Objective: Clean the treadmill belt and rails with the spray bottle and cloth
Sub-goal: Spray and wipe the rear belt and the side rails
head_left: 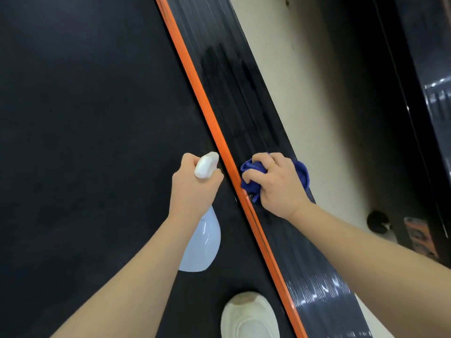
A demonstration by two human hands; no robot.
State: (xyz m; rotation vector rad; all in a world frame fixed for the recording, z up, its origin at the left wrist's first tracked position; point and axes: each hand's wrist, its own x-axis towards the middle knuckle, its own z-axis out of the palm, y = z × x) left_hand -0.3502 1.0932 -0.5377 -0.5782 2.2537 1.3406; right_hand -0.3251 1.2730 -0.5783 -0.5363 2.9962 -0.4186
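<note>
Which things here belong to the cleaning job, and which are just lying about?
Job: spray bottle in left hand; blue cloth under right hand; ribbed side rail; treadmill belt.

Bystanders: white shoe; small black object on floor.

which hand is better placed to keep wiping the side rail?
Right. The right hand already grips the blue cloth on the ribbed side rail; the left hand holds the spray bottle over the belt.

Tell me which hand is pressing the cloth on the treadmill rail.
The right hand. It grips the bunched blue cloth against the ribbed black rail beside the orange stripe, while the left hand holds the spray bottle over the belt.
</note>
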